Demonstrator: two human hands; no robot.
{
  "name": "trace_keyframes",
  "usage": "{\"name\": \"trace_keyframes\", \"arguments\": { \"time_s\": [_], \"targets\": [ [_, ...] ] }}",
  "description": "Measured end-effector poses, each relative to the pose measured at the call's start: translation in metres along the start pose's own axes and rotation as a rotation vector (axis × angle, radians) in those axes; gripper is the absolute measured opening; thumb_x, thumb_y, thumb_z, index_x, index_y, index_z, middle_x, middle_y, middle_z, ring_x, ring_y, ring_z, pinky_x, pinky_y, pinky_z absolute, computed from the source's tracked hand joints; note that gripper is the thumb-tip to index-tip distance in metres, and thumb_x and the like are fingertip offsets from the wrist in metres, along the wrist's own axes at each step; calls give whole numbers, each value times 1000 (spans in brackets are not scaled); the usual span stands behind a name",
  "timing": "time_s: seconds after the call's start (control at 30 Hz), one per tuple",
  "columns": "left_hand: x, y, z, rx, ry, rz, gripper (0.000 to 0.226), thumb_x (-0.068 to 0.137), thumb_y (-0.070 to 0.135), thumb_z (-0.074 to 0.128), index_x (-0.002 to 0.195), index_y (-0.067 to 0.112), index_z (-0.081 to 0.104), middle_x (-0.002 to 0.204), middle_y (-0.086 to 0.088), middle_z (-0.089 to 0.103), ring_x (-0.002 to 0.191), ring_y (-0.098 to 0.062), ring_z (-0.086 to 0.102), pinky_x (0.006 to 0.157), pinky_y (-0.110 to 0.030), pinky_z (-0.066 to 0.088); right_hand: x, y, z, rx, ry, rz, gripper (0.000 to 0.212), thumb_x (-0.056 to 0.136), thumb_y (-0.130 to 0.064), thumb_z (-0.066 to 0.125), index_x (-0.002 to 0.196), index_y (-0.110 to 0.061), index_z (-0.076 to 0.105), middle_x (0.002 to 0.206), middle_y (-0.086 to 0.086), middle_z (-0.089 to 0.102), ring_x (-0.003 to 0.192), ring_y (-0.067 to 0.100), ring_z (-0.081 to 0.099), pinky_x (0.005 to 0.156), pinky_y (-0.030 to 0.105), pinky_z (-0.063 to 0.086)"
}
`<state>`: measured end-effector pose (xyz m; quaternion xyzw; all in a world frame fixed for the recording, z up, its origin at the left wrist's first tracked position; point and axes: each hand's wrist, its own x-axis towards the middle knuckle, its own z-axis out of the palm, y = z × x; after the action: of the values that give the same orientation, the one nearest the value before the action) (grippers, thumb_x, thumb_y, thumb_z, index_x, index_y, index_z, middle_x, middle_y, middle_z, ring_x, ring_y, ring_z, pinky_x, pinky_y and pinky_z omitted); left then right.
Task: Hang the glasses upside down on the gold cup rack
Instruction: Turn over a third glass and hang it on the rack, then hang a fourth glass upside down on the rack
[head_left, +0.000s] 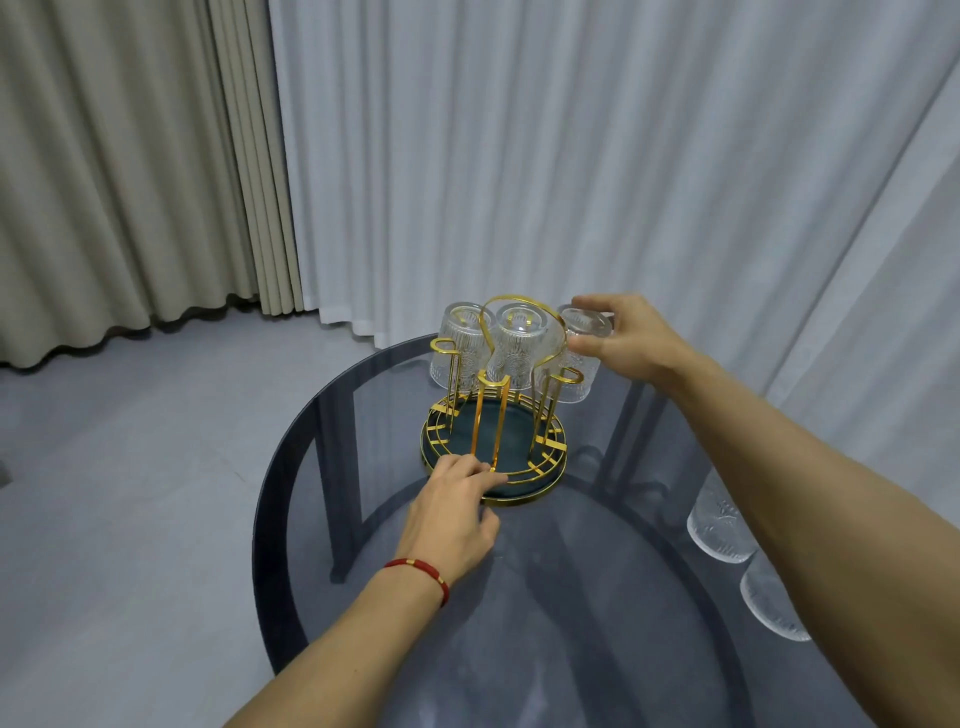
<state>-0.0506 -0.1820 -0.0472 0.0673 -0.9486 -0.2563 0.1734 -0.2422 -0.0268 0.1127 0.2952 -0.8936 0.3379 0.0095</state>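
The gold cup rack (491, 415) with a dark teal base stands on the round glass table (571, 597). Two ribbed clear glasses hang upside down on its far pegs, one at the left (460, 348) and one in the middle (519, 345). My right hand (631, 338) grips a third upside-down glass (582, 358) by its base at the rack's right side, over a peg. My left hand (454, 512) rests on the rack's near rim, fingers on the gold wire. Three near pegs are bare.
Two more ribbed glasses lie at the table's right edge, one nearer the rack (719, 525) and one closer to me (774, 603), partly hidden by my right forearm. Curtains (571, 156) hang behind the table. Grey floor lies to the left.
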Motion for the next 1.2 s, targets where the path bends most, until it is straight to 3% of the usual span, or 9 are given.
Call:
{"name": "trace_keyframes", "arguments": {
  "time_s": [0.23, 0.37, 0.5, 0.63, 0.83, 1.0, 1.1, 1.2],
  "targets": [
    [2, 2, 1, -2, 18, -13, 42, 94, 16, 60, 134, 30, 63, 127, 10, 58, 128, -11, 43, 95, -29, 50, 8, 10, 17, -26, -105, 37, 81, 86, -13, 82, 157, -11, 43, 157, 9, 53, 144, 29, 51, 119, 45, 43],
    [2, 4, 2, 23, 15, -21, 41, 95, 17, 59, 134, 29, 62, 127, 9, 57, 128, -12, 43, 92, -29, 50, 8, 13, 15, 13, -103, 15, 84, 85, -16, 85, 156, -19, 41, 155, 9, 52, 139, 30, 54, 107, 38, 50],
    [1, 10, 4, 69, 20, -48, 40, 94, 18, 59, 134, 27, 62, 128, 6, 58, 128, -15, 45, 96, -35, 53, -1, 18, 17, 67, -115, 21, 83, 90, -20, 80, 160, -18, 35, 164, 6, 43, 150, 30, 43, 119, 49, 42],
    [-3, 23, 9, 62, 100, -105, 36, 93, 18, 59, 129, 21, 65, 131, 2, 62, 130, -17, 47, 102, -37, 51, -22, 23, 17, 121, -78, 68, 82, 96, -18, 73, 164, -19, 27, 169, 7, 36, 154, 28, 37, 123, 50, 36],
    [-12, 57, 13, -18, 169, 55, 37, 84, 13, 62, 119, 18, 71, 130, -1, 62, 128, -20, 49, 105, -40, 46, -95, 18, 9, 47, 136, 31, 58, 95, -10, 63, 151, -15, 50, 155, 5, 55, 143, 23, 52, 118, 41, 42],
    [-25, 96, 16, -226, 10, 191, 51, 77, 10, 69, 127, 17, 66, 134, -3, 61, 128, -22, 50, 113, -28, 34, -197, 19, 13, -28, 356, -26, 42, 87, -3, 66, 127, -10, 69, 130, 6, 70, 123, 22, 64, 108, 26, 43],
    [-33, 118, 17, -338, -100, 204, 59, 79, 14, 70, 136, 24, 58, 139, 5, 58, 130, -13, 49, 111, -32, 39, -256, 37, 11, -152, 518, -26, 44, 82, -5, 75, 125, -10, 68, 127, 8, 65, 121, 27, 58, 107, 37, 45],
    [-43, 131, 20, -330, -192, 254, 64, 81, 17, 70, 141, 28, 52, 143, 9, 54, 132, -10, 46, 111, -30, 39, -282, 61, 2, -164, 701, 195, 59, 79, -19, 82, 133, -11, 59, 131, 11, 57, 123, 32, 51, 106, 44, 44]
  ]
}}
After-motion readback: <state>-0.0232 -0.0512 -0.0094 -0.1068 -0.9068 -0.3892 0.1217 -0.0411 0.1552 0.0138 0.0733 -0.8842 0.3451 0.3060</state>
